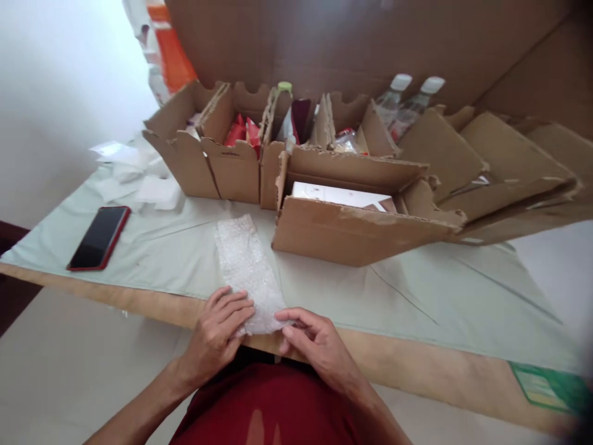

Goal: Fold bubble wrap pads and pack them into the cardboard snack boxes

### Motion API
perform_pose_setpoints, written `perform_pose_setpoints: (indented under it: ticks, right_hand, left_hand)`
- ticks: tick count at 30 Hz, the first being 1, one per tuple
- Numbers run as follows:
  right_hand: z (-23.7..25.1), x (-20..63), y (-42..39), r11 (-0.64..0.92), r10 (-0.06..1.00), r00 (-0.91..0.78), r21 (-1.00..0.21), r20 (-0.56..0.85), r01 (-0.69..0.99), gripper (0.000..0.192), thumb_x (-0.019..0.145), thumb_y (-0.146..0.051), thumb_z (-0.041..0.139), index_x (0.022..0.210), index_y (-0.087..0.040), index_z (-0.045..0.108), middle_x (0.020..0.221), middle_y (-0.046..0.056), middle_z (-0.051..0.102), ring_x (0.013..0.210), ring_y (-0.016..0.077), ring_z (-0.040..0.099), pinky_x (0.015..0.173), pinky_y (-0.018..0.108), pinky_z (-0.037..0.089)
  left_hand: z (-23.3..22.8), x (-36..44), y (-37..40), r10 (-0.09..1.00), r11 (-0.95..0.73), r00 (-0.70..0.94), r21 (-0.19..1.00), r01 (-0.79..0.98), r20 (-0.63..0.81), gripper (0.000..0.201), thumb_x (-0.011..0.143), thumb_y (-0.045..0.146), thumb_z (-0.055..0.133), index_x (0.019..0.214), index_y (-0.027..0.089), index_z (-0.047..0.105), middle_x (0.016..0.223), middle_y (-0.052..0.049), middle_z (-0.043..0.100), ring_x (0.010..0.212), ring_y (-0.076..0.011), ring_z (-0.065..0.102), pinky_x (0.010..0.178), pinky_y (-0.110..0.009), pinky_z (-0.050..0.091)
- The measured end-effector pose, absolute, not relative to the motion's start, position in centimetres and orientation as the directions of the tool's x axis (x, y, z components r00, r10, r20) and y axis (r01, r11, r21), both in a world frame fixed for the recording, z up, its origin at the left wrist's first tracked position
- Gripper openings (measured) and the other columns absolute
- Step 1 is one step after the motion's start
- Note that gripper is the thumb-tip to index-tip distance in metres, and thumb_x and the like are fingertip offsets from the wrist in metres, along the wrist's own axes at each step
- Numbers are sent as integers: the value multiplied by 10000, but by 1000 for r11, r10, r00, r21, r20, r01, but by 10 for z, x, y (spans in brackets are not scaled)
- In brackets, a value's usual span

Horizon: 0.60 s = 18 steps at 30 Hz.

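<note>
A strip of clear bubble wrap (248,269) lies on the cloth-covered table, its near end reaching the front edge. My left hand (221,324) rests on the left side of this near end, fingers stretched out over it; its thumb is mostly hidden. At the near right corner, my right hand (312,340) pinches the wrap between thumb and index finger, with the other fingers curled below. Just beyond the wrap, to the right, stands an open cardboard bin (343,232) holding a white box (333,194).
Several cardboard bins (231,173) line the back, holding red packets (243,131) and other goods. Two clear bottles (419,102) stand behind them. On the left are a red-cased phone (99,240) and white foam sheets (157,190). A green packet (546,386) hangs at the right edge.
</note>
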State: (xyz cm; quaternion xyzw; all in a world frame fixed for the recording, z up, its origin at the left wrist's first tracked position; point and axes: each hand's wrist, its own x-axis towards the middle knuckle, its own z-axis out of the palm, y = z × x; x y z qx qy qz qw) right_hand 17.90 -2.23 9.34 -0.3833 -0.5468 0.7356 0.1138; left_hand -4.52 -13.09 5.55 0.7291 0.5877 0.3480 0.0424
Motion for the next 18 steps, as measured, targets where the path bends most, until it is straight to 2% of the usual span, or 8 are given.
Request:
perform_pose_setpoints:
  ticks: [3, 6, 9, 11, 13, 15, 16, 18]
  right_hand:
    - [96, 184, -17, -252, 567, -723, -919, -394, 303, 454, 909, -381, 678, 1334, -219, 682, 782, 13, 706, 735, 182, 694, 737, 310, 576]
    - [98, 182, -10, -33, 576, -751, -927, -322, 373, 592, 897, -316, 644, 1482, -243, 605, 899, 28, 738, 757, 179, 690, 738, 305, 575]
    - [98, 173, -1, 104, 593, -758, -907, -272, 407, 445, 841, -280, 623, 1261, -218, 758, 1042, 73, 787, 909, 224, 735, 847, 333, 595]
    - [97, 168, 5, 137, 608, -751, -898, -258, 419, 353, 812, -283, 617, 1104, -210, 803, 1048, 79, 803, 942, 245, 755, 885, 346, 606]
    - [96, 166, 10, 159, 640, -724, -878, -257, 452, 318, 813, -312, 617, 1044, -217, 814, 1003, 75, 815, 912, 254, 771, 878, 355, 622]
    - [92, 168, 12, 188, 679, -692, -854, -243, 485, 302, 817, -342, 622, 1011, -229, 824, 1004, 73, 823, 928, 265, 784, 910, 370, 629]
    - [90, 169, 12, 205, 693, -683, -845, -231, 494, 297, 822, -357, 624, 1001, -235, 828, 1002, 73, 826, 934, 269, 790, 918, 375, 631]
    - [85, 171, 12, 238, 712, -673, -832, -202, 501, 295, 842, -391, 624, 992, -245, 832, 999, 73, 831, 938, 275, 799, 904, 371, 642]
  left_hand:
    - [57, -47, -122, 877, -312, -1, 573, 758, 480, 461, 849, -5, 522, 1219, 240, 648, 1078, -71, 802, 1113, -246, 747, 1063, -500, 532]
    - [64, -41, -121, 870, -304, -103, 688, 659, 482, 424, 852, -6, 515, 1172, 229, 667, 1011, -64, 801, 971, -215, 766, 955, -430, 581]
    - [76, -50, -122, 888, -347, -56, 747, 567, 456, 292, 903, 129, 606, 1168, 225, 683, 1008, -76, 800, 929, -228, 759, 934, -429, 591]
    - [87, -79, -120, 882, -323, -76, 714, 621, 465, 279, 922, 217, 658, 1200, 228, 688, 1076, -96, 793, 1002, -251, 746, 944, -434, 593]
    - [97, -125, -112, 827, -172, -227, 617, 768, 514, 264, 944, 209, 644, 1200, 237, 704, 1147, -111, 779, 1095, -261, 722, 962, -432, 584]
    - [103, -179, -96, 734, 48, -377, 510, 859, 566, 243, 922, 216, 655, 1151, 224, 735, 1208, -134, 756, 1198, -310, 674, 1094, -525, 505]
    - [104, -205, -85, 698, 158, -455, 501, 851, 552, 268, 893, 220, 666, 1149, 209, 742, 1295, -160, 719, 1274, -346, 629, 1144, -572, 452]
    - [105, -246, -60, 636, 277, -618, 610, 742, 462, 356, 785, 160, 708, 1136, 197, 752, 1458, -178, 628, 1433, -400, 497, 1226, -629, 318]
